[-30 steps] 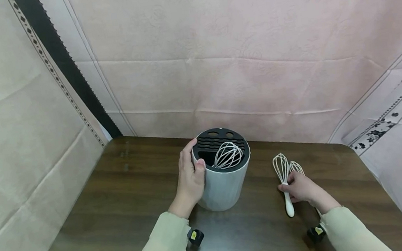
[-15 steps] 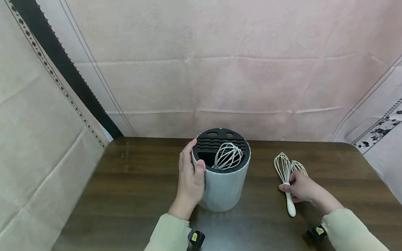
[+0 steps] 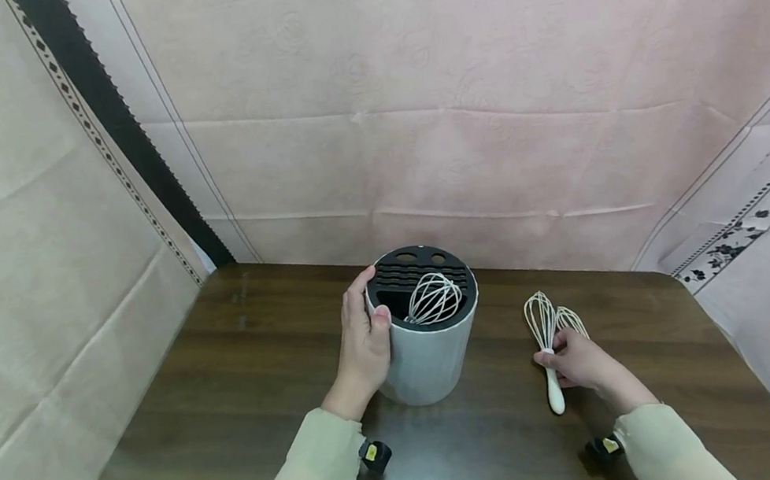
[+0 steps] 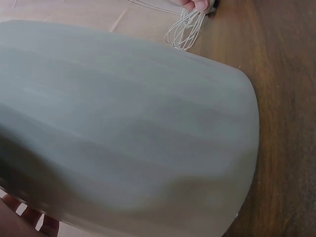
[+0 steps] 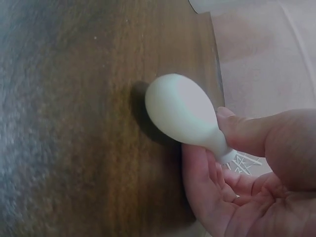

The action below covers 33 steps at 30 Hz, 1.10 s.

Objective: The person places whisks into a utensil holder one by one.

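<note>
A white round utensil holder (image 3: 423, 362) with a black slotted top stands on the table; in the left wrist view its pale wall (image 4: 133, 128) fills most of the picture. My left hand (image 3: 361, 345) grips its left side, thumb and fingers at the upper rim. One whisk (image 3: 436, 297) sits in the large opening, wires upward. To the right, my right hand (image 3: 577, 364) pinches a second white whisk (image 3: 554, 391) near its neck, between thumb and fingers. Its rounded handle (image 5: 182, 108) shows in the right wrist view. Beside it lies another whisk (image 3: 569, 319), its handle hidden by the hand.
The brown wooden table (image 3: 269, 411) ends at the back against a pale pink cloth wall (image 3: 417, 149). More cloth (image 3: 29, 312) hangs along the left side, and a flower-patterned border (image 3: 749, 246) runs down at the right.
</note>
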Available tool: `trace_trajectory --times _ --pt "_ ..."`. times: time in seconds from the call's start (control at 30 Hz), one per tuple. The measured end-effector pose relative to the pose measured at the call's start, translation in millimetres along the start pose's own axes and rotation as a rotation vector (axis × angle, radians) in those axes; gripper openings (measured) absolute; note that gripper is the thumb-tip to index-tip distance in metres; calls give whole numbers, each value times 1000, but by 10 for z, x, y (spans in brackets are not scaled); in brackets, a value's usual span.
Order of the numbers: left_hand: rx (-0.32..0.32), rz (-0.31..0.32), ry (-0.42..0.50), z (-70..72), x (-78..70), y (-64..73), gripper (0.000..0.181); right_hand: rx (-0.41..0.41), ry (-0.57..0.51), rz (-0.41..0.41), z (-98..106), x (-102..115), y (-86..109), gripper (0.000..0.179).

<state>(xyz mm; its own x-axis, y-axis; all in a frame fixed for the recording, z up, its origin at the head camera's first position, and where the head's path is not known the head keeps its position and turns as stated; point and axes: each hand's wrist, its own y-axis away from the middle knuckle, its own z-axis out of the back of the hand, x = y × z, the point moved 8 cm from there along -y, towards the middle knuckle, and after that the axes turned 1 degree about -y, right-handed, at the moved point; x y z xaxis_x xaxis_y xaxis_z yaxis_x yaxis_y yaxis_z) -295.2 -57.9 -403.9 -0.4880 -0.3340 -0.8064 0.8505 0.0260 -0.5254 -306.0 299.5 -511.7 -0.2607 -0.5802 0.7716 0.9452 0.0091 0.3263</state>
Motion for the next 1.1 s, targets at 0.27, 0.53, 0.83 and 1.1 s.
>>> trace_trajectory --times 0.27,0.53,0.83,1.1 --pt "20 22 -4 -37 -8 1 56 -28 25 19 42 -49 29 42" --pt "22 36 -15 -25 1 4 52 -15 -105 74 55 -53 65 43" --pt "27 42 -14 -1 9 11 51 -62 -201 183 189 423 277 48" --pt "24 31 -18 12 -15 11 52 -146 -272 349 289 939 511 47"
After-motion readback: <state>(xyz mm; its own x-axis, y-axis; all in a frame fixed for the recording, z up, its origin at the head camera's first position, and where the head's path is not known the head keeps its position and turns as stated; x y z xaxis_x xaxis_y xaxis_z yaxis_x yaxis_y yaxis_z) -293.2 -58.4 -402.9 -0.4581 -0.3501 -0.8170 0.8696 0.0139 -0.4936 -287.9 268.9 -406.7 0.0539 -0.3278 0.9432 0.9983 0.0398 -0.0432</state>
